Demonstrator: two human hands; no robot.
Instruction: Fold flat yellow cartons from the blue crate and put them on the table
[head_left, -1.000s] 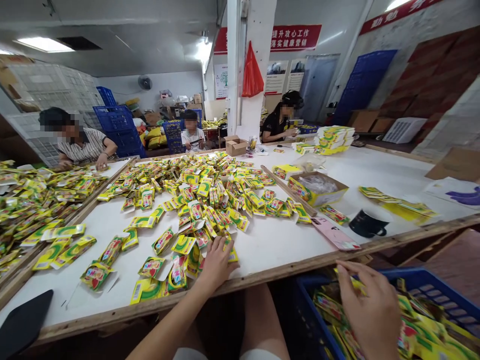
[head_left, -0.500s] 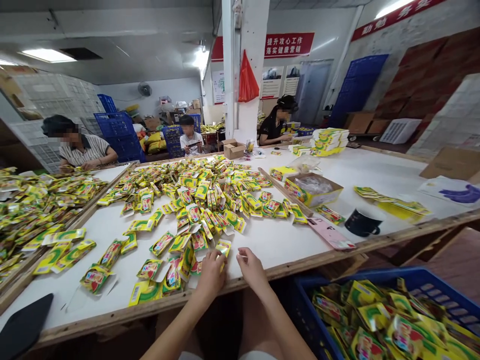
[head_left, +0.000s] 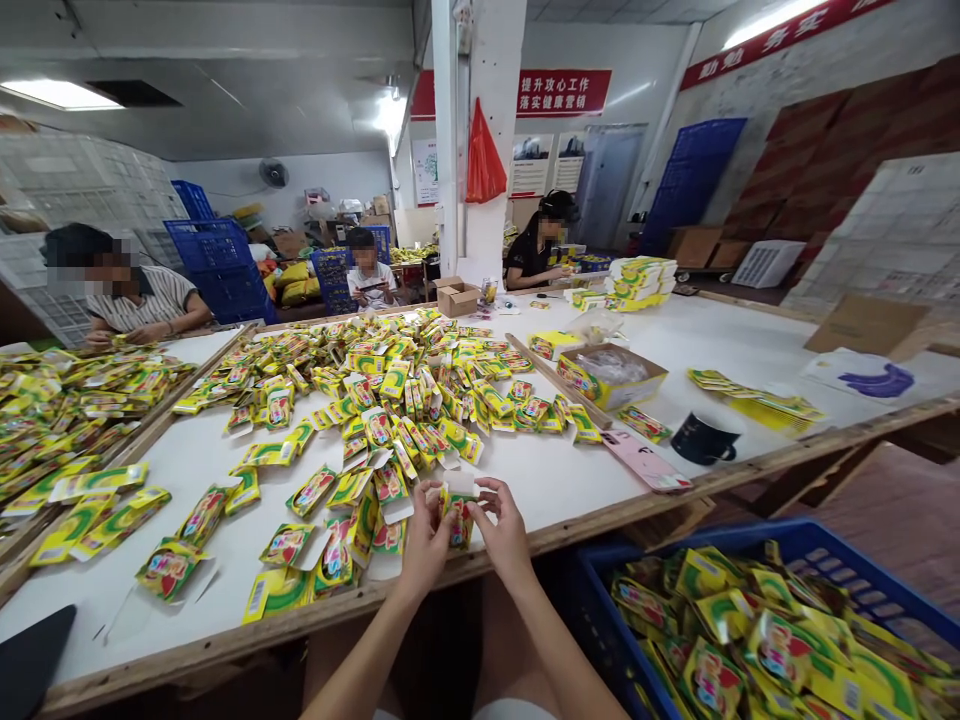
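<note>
My left hand (head_left: 422, 545) and my right hand (head_left: 507, 535) both pinch one small yellow carton (head_left: 458, 505) with its white flap up, held just above the near edge of the white table (head_left: 555, 475). A scatter of the same flat yellow cartons (head_left: 375, 400) covers the table ahead and to my left. At my right, below the table edge, a blue crate (head_left: 817, 560) is full of yellow cartons (head_left: 757, 640).
A black mug (head_left: 701, 438), a pink phone (head_left: 645, 460), an open cardboard box (head_left: 611, 375) and a flat carton stack (head_left: 754, 395) lie on the right. Three other people sit at the far sides. A second table (head_left: 67, 420) of cartons stands left. A white pillar rises behind.
My right hand left the blue crate and came up to the table edge. My left hand picked a carton from the pile, and both hands now hold it raised.
</note>
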